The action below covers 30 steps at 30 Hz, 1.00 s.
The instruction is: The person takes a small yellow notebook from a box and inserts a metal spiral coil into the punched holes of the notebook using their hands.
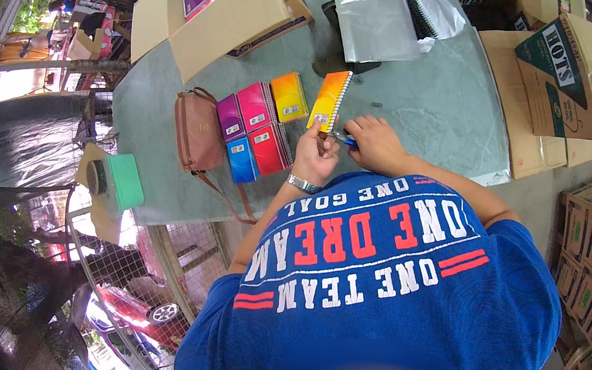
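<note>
A yellow-orange spiral notebook (pixel 331 97) stands out over the table, pinched at its lower end by my left hand (pixel 315 156), which wears a metal watch on the wrist. My right hand (pixel 377 145) is closed around blue-handled pliers (pixel 345 139). Their metal jaws are at the bottom end of the notebook's wire coil; fingers partly hide the contact. To the left lie several more spiral notebooks: a yellow one (pixel 289 98), a magenta one (pixel 255 106), a purple one (pixel 230 117), a blue one (pixel 241 161) and a red one (pixel 267 152).
A pinkish-brown bag (pixel 199 130) with a strap lies left of the notebooks. An open carton (pixel 237 14) holding notebooks stands at the far left. Clear plastic sheets (pixel 376 18) lie at the back. Short coil scraps (pixel 377 105) are on the grey-green table (pixel 445 92). Cardboard boxes (pixel 583 81) stand right.
</note>
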Motion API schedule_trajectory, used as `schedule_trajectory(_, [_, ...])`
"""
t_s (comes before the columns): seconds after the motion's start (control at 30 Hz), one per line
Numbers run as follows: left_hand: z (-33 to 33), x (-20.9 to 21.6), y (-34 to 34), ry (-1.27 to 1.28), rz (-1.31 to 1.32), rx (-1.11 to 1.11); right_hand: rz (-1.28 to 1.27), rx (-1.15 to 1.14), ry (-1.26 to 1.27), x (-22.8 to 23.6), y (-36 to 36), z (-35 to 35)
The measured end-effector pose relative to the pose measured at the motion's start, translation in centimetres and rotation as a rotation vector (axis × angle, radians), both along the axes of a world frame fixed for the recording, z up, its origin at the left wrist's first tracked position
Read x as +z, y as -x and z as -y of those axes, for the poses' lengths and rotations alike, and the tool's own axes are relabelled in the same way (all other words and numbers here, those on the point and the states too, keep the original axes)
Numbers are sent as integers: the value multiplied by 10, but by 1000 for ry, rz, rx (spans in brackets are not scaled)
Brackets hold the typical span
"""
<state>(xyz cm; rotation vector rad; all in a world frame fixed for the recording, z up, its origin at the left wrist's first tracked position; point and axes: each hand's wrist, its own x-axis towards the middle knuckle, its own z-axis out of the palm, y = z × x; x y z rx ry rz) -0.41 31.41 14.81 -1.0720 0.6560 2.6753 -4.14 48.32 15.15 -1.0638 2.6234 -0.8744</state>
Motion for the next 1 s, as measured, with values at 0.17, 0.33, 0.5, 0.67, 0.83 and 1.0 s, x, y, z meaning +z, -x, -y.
schedule_trajectory(0.17, [9, -7, -3, 14, 1, 7, -53, -11, -76, 7, 1, -4])
schedule_trajectory(0.33, [10, -12, -3, -23, -14, -46, -30, 6, -96, 5, 0, -2])
schedule_trajectory(0.5, [5, -7, -3, -52, -38, -40, 418, 3, -52, 0, 5, 0])
schedule_trajectory(0.67, [3, -11, -3, -93, -81, -95, 1375, 139, 350, -31, 18, -10])
schedule_trajectory(0.83, [16, -45, -3, -5, -38, -153, 439, -57, -104, -96, 21, -40])
schedule_trajectory(1.0, [1, -57, -7, 191, 184, -291, -58, -378, -298, -101, 15, -73])
